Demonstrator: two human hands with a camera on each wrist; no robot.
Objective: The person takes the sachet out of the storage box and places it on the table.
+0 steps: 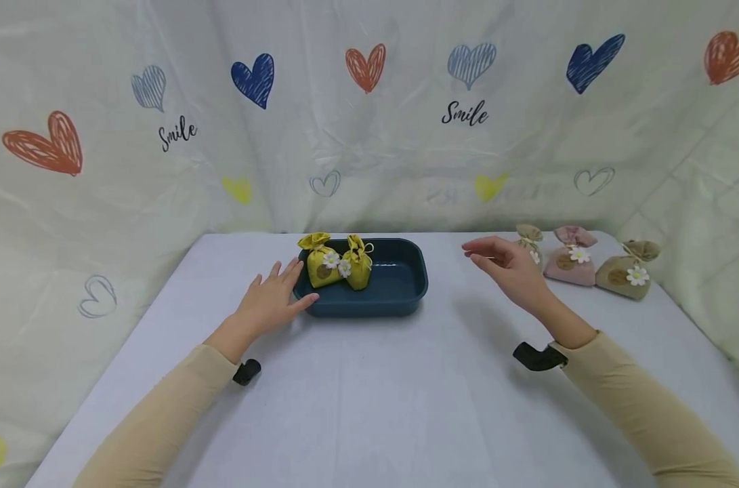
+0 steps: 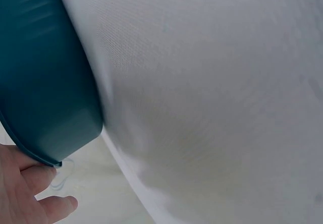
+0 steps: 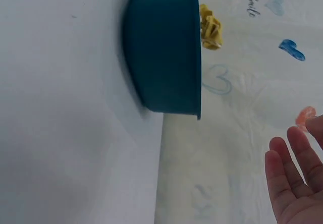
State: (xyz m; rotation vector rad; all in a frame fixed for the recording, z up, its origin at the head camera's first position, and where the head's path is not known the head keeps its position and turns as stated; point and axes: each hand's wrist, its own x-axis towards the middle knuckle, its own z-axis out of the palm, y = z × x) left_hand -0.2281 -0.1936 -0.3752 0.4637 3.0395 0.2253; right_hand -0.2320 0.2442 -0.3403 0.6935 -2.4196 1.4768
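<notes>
A dark teal rectangular tub (image 1: pixel 399 278) stands near the back of the table. Two yellow drawstring pouches, a left one (image 1: pixel 319 264) and a right one (image 1: pixel 358 271), lean together in its left half, each with a white daisy. My left hand (image 1: pixel 264 305) rests at the tub's left rim, fingers spread and fairly straight; the left wrist view shows its fingertips right at the rim. Over the table to the right of the tub, my right hand (image 1: pixel 509 271) hovers with nothing in it, fingers loosely extended. In the right wrist view its fingers (image 3: pixel 298 158) are apart from the tub.
Right of my right hand, at the back right of the table, sit a pink pouch (image 1: pixel 570 261), an olive-brown pouch (image 1: pixel 626 274) and a beige pouch (image 1: pixel 530 236), partly hidden by that hand. A white curtain (image 1: pixel 406 149) printed with hearts hangs behind the table.
</notes>
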